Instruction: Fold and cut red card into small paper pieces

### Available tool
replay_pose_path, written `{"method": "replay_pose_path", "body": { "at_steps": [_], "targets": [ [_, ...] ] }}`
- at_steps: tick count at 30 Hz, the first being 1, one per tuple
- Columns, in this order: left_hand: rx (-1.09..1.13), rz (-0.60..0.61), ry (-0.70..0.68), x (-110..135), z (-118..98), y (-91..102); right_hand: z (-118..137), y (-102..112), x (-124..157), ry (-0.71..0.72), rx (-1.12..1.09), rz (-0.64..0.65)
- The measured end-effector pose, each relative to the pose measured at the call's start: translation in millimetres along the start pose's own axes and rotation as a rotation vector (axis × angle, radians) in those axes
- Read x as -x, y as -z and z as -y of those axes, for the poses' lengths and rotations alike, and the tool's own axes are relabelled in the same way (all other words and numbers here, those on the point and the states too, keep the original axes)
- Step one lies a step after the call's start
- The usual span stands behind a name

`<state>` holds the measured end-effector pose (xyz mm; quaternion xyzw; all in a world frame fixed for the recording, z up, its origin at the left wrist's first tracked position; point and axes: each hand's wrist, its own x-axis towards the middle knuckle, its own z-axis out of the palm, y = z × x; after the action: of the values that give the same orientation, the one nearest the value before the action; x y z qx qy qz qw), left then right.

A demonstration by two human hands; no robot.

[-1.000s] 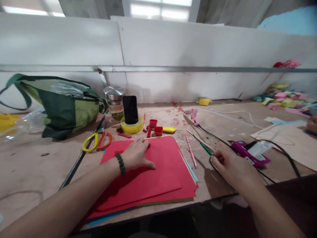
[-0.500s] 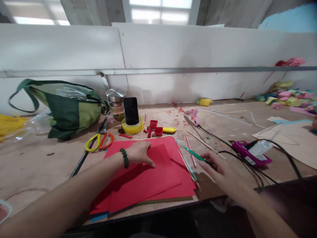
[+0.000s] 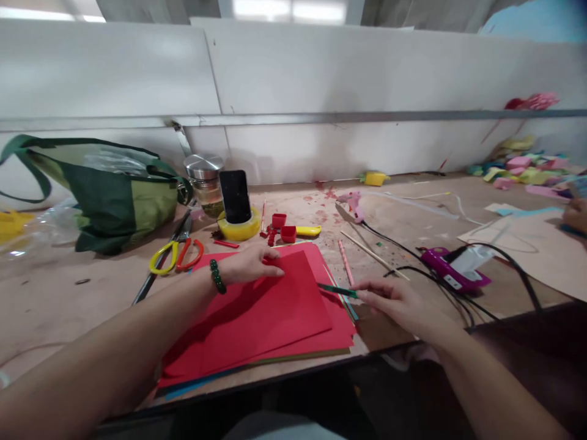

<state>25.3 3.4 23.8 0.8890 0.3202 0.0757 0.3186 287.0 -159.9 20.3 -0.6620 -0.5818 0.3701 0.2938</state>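
Note:
My left hand (image 3: 250,264), with a dark green bead bracelet (image 3: 217,276) at the wrist, lies on a stack of red paper sheets (image 3: 275,318). Its thumb and fingers are apart. The top sheet sits askew on those below. In my right hand (image 3: 389,298), between thumb and fingers, is a slim green craft knife (image 3: 339,291). Its thin front end points left and reaches the right edge of the top red sheet. Close by lie a pink patterned stick (image 3: 345,261) and a thin wooden stick (image 3: 373,255).
Behind the paper are yellow-and-orange-handled scissors (image 3: 177,256), a phone (image 3: 235,197) on a tape roll (image 3: 238,228), small red boxes (image 3: 288,234) and a yellow cutter (image 3: 308,231). A pink glue gun (image 3: 353,206) and purple power strip (image 3: 454,272) stand right. Another person's hand (image 3: 575,214) shows far right.
My right hand has brought the green knife left and turned it flatter, its tip now over the red sheets. My left thumb and fingers have drawn closer together. The view has shifted slightly.

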Motion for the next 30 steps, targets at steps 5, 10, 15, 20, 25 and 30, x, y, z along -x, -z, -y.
{"method": "replay_pose_path", "body": {
  "at_steps": [5, 10, 15, 20, 25, 30],
  "targets": [
    [-0.066, -0.021, -0.054, 1, 3, -3.7, -11, 0, 15, -0.087, -0.09, 0.247],
    [-0.231, -0.117, -0.058, 21, -3, -23.7, -25, -3, 35, -0.072, -0.053, 0.181],
    [-0.329, 0.139, -0.219, 49, -5, -40.9, -19, -10, 49, -0.009, 0.012, 0.113],
    [-0.354, 0.202, -0.245, 51, -2, -44.5, -22, -16, 52, 0.097, 0.181, 0.065],
    [-0.348, 0.181, -0.269, 49, -1, -45.0, -35, -18, 55, 0.173, 0.338, 0.0],
    [-0.355, 0.189, -0.281, 49, 0, -45.7, -35, -19, 56, 0.201, 0.284, 0.027]
  ]
}}
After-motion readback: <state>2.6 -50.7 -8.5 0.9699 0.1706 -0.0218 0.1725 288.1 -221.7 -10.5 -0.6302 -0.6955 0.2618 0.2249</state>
